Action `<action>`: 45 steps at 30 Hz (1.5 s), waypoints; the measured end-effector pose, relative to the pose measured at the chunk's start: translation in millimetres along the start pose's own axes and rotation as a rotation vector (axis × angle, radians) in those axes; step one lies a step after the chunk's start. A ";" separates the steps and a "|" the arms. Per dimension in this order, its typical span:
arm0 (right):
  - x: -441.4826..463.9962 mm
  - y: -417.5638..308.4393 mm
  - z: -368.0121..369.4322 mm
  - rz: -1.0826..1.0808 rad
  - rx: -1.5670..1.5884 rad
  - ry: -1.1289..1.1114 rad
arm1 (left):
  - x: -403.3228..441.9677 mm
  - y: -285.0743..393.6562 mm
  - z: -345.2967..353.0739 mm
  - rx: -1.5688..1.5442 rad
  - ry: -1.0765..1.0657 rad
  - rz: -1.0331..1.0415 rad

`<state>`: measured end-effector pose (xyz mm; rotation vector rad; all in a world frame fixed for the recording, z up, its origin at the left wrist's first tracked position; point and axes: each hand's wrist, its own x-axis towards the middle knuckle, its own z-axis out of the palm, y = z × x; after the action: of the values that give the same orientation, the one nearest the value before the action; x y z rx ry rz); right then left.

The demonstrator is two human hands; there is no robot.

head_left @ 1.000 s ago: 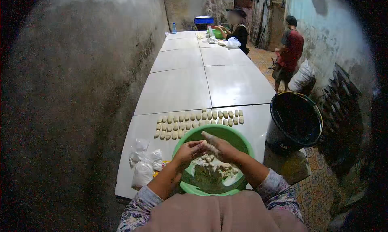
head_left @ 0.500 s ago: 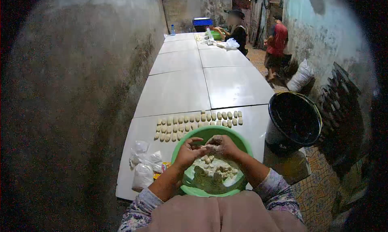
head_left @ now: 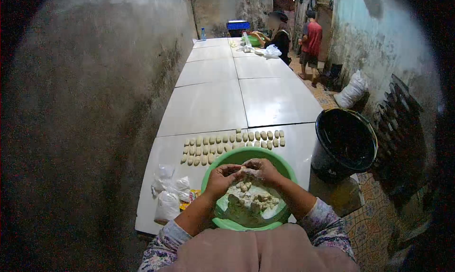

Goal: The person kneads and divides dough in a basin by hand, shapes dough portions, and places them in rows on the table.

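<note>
Over a green basin, my left hand and my right hand meet, fingers bent and dusted with flour. Between their fingertips is a small piece of dough, mostly covered by the fingers. Crumbly dough and white flour lie in the basin below. Beyond the rim, rows of small oblong dough pieces are laid out on the white table. The basin hides part of the nearest row.
Left of the basin are plastic bags of white powder and a yellow-red packet. A black bucket stands at the right. Far off, one person works at a green basin; another person is on foot by the doorway.
My hands have drawn closer together, with fingertips now meeting around the dough piece. The person in the red shirt has walked farther away, toward the doorway.
</note>
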<state>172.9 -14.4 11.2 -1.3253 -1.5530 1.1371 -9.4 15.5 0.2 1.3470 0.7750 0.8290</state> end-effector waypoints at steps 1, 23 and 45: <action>0.0 -1.3 -0.3 0.009 0.010 0.003 | 3.2 -3.7 -1.4 0.043 0.013 0.005; 12.3 28.6 -11.7 0.072 0.111 0.048 | 0.0 6.7 -2.1 0.088 -0.019 -0.052; 27.2 18.6 -74.9 -0.009 0.113 0.336 | -15.3 -2.2 -0.2 1.415 0.188 -0.061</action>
<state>245.1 23.9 15.7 -1.3518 -1.2326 0.9261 -17.2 2.3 -2.0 2.4476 1.6848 0.2605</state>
